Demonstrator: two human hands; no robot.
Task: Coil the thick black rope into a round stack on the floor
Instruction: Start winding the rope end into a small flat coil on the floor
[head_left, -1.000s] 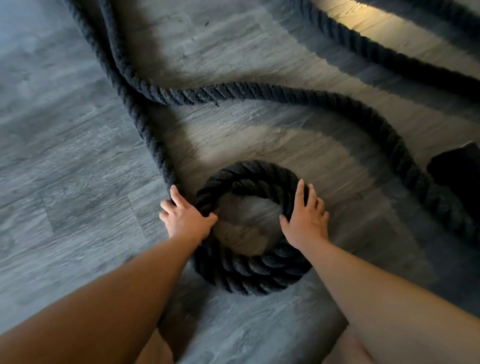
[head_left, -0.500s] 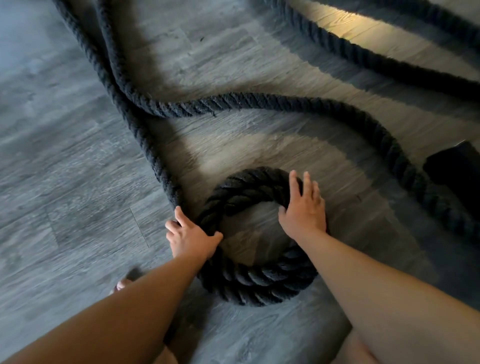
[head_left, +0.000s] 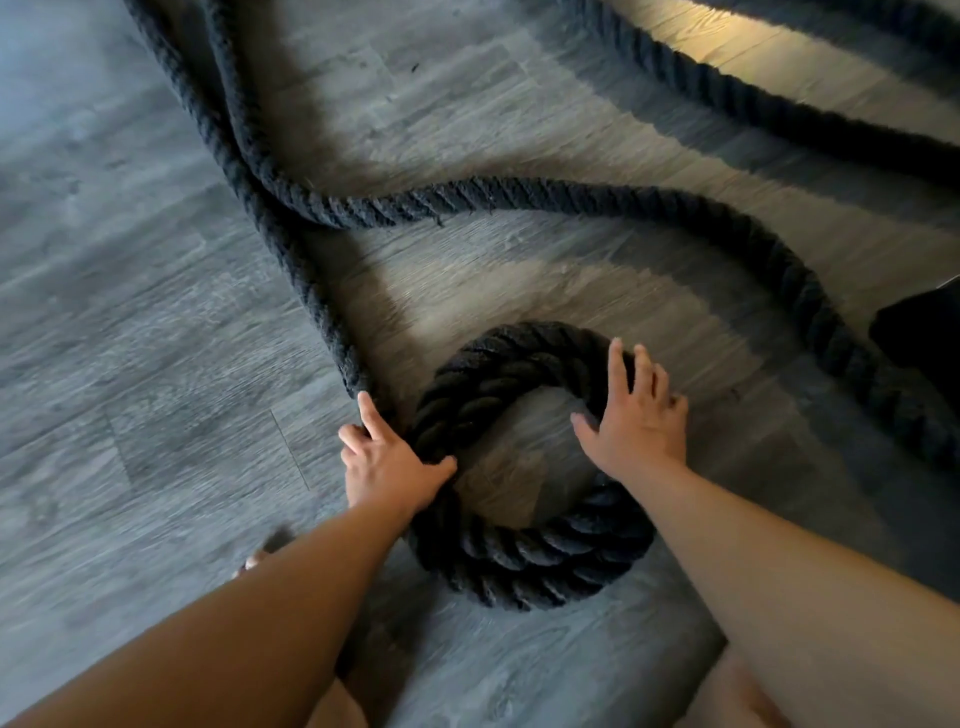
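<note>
A thick black twisted rope forms a small round coil (head_left: 524, 564) on the grey wood floor, about two turns high. My left hand (head_left: 387, 462) rests on the coil's left side, thumb on top and fingers spread on the outer edge where the loose rope (head_left: 311, 291) leads in. My right hand (head_left: 636, 415) lies flat on the coil's upper right, fingers apart. The rest of the rope snakes away toward the top left, loops across the middle (head_left: 545, 200) and curves down the right side.
Another stretch of the rope (head_left: 753, 109) crosses the top right through a sunlit patch of floor. A dark object (head_left: 924, 338) sits at the right edge. My toes (head_left: 254, 558) show under the left forearm, and a knee at bottom right.
My right hand has slid up along the coil's right side toward its top. My left hand has stayed on the left side. The view shifted slightly.
</note>
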